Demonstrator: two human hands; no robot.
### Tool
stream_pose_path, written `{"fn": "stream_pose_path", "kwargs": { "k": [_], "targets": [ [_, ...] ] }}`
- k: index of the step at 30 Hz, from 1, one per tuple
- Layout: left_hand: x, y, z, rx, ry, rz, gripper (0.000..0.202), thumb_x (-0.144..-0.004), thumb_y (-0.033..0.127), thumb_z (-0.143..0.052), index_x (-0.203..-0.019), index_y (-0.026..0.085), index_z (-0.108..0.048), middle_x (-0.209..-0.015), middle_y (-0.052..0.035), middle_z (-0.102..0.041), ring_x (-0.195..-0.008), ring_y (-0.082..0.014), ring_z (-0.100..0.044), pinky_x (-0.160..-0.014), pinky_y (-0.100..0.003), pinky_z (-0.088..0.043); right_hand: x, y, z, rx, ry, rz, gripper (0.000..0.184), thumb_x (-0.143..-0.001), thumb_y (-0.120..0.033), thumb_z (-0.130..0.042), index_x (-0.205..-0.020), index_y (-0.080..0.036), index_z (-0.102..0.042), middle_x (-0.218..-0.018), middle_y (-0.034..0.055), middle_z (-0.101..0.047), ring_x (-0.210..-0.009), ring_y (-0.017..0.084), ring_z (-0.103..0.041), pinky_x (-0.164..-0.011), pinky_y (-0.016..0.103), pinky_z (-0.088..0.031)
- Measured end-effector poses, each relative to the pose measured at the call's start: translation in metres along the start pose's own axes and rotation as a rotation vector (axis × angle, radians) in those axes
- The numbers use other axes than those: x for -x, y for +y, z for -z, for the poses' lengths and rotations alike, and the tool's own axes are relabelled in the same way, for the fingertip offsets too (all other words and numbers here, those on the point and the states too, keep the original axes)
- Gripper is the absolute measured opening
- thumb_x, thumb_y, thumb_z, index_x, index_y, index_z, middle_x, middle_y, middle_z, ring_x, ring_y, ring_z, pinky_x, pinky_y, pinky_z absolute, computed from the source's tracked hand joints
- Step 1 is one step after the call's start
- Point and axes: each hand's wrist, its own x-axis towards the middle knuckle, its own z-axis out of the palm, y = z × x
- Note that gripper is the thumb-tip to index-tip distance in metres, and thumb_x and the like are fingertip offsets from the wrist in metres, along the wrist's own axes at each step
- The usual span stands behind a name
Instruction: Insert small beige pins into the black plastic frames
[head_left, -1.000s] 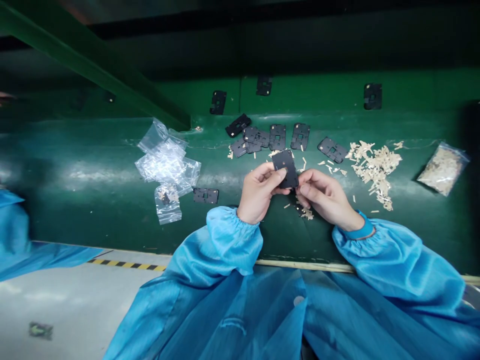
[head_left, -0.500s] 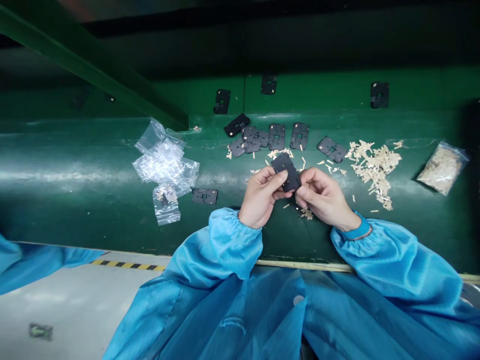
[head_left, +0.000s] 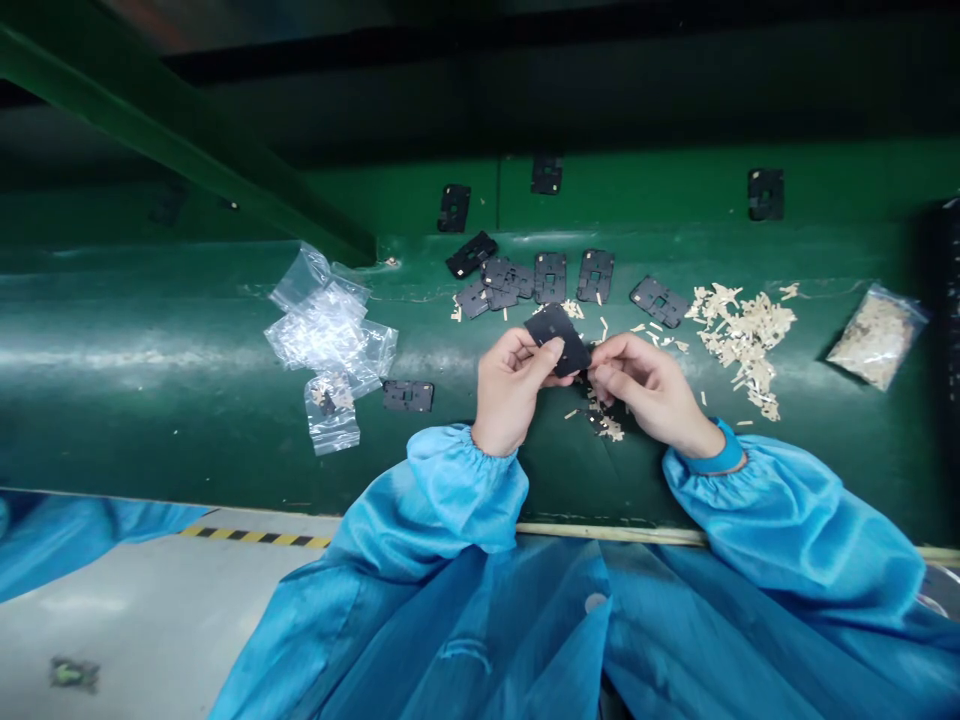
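You are holding the black plate [head_left: 556, 335] just above the green bench [head_left: 187, 340], between your two hands. Your left hand [head_left: 512, 388] is pinching its near-left edge, with the thumb pressing on top. The plate's long axis is slanting from far-left to near-right. Your right hand [head_left: 646, 388] is meeting that near-right corner with fingertips bunched together; I cannot tell whether they are gripping it.

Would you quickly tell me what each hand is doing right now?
Left hand: closed, pinching the black plate.
Right hand: fingers curled at the plate's edge; grip cannot be told.
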Motion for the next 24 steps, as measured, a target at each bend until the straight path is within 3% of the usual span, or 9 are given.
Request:
{"fn": "stream_pose_path", "kwargs": {
  "k": [7,12,19,24],
  "targets": [
    [0.004,-0.002,-0.003,-0.08,0.003,-0.107,0.035,-0.076,0.042,-0.086,-0.079,0.017,-0.063,-0.071,0.003,-0.069,-0.064,-0.0097,-0.069,-0.06,-0.021,-0.062,-0.001,-0.002,-0.004,0.091,0.071,-0.003,0.028,-0.094,-0.046,-0.069,-0.085,-0.021,-0.061,-0.066,-0.003,-0.057,-0.056,0.011,-0.052,-0.054,0.027,-0.042],
    [0.005,-0.004,-0.003,-0.091,0.019,-0.097,0.035,-0.076,0.044,-0.085,-0.079,0.017,-0.062,-0.072,0.003,-0.069,-0.064,-0.0099,-0.069,-0.06,-0.021,-0.062,0.002,0.002,-0.01,0.206,0.137,0.067,0.025,-0.088,-0.042,-0.077,-0.088,-0.023,-0.061,-0.077,-0.001,-0.06,-0.064,0.013,-0.053,-0.058,0.028,-0.044],
    [0.003,-0.003,-0.002,-0.088,0.033,-0.107,0.035,-0.076,0.044,-0.085,-0.079,0.018,-0.062,-0.07,0.0034,-0.067,-0.063,-0.01,-0.069,-0.058,-0.02,-0.061,0.001,0.0,-0.01,0.08,0.065,0.022,0.03,-0.083,-0.042,-0.081,-0.093,-0.023,-0.061,-0.081,-0.0004,-0.063,-0.068,0.013,-0.058,-0.062,0.028,-0.048],
    [0.004,-0.003,-0.004,-0.085,0.026,-0.1,0.036,-0.075,0.044,-0.086,-0.079,0.017,-0.062,-0.072,0.003,-0.068,-0.065,-0.0108,-0.07,-0.06,-0.022,-0.063,0.0,-0.002,-0.008,0.111,0.093,0.003,0.028,-0.092,-0.047,-0.072,-0.088,-0.022,-0.06,-0.066,-0.0037,-0.056,-0.056,0.011,-0.05,-0.054,0.026,-0.042]
  ]
}}
